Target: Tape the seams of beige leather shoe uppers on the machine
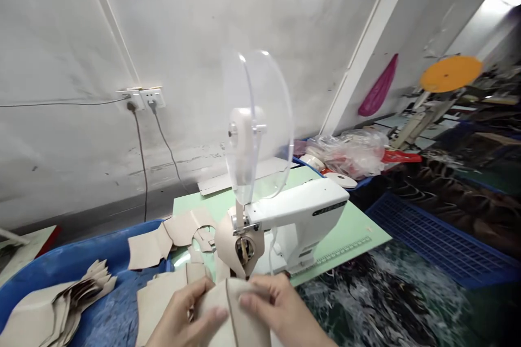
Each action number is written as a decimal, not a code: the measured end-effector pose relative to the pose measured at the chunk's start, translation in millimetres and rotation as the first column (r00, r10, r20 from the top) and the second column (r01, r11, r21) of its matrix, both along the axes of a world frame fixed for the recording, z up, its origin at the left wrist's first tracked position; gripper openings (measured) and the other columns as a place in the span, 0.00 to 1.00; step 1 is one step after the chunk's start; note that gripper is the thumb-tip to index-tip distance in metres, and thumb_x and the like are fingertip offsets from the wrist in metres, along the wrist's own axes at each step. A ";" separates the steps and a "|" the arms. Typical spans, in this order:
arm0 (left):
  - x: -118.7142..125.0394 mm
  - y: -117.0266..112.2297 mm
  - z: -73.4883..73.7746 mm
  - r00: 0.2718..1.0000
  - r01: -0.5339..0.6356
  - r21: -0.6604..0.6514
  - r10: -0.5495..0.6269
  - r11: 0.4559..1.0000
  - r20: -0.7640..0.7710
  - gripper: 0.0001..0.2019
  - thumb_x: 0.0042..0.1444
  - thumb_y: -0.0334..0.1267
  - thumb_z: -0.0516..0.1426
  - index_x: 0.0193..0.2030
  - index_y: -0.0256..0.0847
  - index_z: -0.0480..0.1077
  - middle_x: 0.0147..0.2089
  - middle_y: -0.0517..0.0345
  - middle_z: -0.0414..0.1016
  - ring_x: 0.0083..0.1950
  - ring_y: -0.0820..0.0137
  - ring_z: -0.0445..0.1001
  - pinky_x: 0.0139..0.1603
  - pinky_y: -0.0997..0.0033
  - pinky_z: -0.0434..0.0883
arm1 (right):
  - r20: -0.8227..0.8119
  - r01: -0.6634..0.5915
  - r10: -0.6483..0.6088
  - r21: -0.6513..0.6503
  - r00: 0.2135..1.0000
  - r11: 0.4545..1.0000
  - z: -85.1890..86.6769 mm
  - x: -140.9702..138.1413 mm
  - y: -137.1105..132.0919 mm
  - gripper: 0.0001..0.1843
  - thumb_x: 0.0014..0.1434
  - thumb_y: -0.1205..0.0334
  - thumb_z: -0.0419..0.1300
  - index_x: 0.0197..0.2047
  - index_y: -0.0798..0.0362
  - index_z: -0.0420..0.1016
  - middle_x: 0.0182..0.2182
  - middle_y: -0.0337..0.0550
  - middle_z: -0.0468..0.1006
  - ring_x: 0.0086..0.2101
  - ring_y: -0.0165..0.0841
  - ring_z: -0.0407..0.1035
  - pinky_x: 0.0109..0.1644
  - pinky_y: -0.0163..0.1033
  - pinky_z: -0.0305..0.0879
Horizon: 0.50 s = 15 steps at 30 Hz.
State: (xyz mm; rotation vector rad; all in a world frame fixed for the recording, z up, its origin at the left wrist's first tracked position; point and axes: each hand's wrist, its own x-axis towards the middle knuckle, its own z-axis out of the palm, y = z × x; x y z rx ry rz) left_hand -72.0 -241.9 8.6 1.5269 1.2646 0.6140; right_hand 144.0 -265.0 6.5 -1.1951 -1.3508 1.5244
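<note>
A beige leather-like piece (pixel 240 312) with a dark seam down its middle is held between my two hands at the bottom centre. My left hand (pixel 187 312) pinches its left side, thumb on top. My right hand (pixel 280 303) grips the right side, its thumb lying near the seam. Just beyond the hands is the working head (pixel 244 249) of a white sewing-type machine (pixel 301 206), with another beige piece (pixel 226 238) around it. Clear reel discs (pixel 271 119) stand above this head. More cut beige pieces (pixel 160 295) lie beside my left hand.
A blue tub (pixel 93 246) on the left holds a stack of beige pieces (pixel 49 312). The machine stands on a pale green tabletop (pixel 345 244). Dark scraps (pixel 378 298) and a blue crate (pixel 443 238) are at right. Plastic bags (pixel 354 149) sit behind.
</note>
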 end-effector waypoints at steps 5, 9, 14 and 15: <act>45.7 44.2 16.8 0.994 -0.052 0.027 0.049 0.998 0.093 0.22 0.56 0.59 0.54 0.29 0.41 0.72 0.29 0.58 0.69 0.32 0.67 0.66 0.32 0.74 0.64 | -0.194 0.169 -0.185 -0.096 0.964 0.981 7.8 35.3 28.4 0.23 0.57 0.41 0.61 0.33 0.56 0.71 0.25 0.37 0.65 0.27 0.27 0.57 0.29 0.30 0.54; 50.4 50.6 11.0 0.995 -0.074 0.071 0.069 0.995 0.070 0.21 0.57 0.57 0.55 0.29 0.41 0.73 0.29 0.59 0.71 0.34 0.66 0.67 0.33 0.75 0.64 | -0.280 0.233 -0.272 -0.163 0.921 0.959 -10.1 36.5 41.3 0.22 0.54 0.44 0.65 0.32 0.57 0.73 0.27 0.40 0.71 0.28 0.30 0.63 0.32 0.33 0.58; 51.8 48.9 1.3 0.994 -0.099 0.053 0.097 0.994 0.048 0.21 0.57 0.57 0.55 0.29 0.40 0.73 0.29 0.59 0.72 0.34 0.66 0.68 0.34 0.74 0.64 | -0.329 0.255 -0.306 -0.190 0.893 0.948 -14.7 35.9 44.3 0.20 0.53 0.45 0.66 0.30 0.57 0.74 0.27 0.42 0.75 0.29 0.33 0.67 0.34 0.36 0.62; 51.9 49.3 -0.5 0.994 -0.103 0.055 0.101 0.993 0.041 0.21 0.57 0.57 0.55 0.28 0.40 0.73 0.29 0.59 0.72 0.34 0.66 0.68 0.33 0.74 0.64 | -0.332 0.264 -0.316 -0.193 0.889 0.945 -14.5 35.8 45.2 0.20 0.53 0.46 0.67 0.31 0.57 0.75 0.27 0.42 0.75 0.29 0.34 0.68 0.35 0.37 0.63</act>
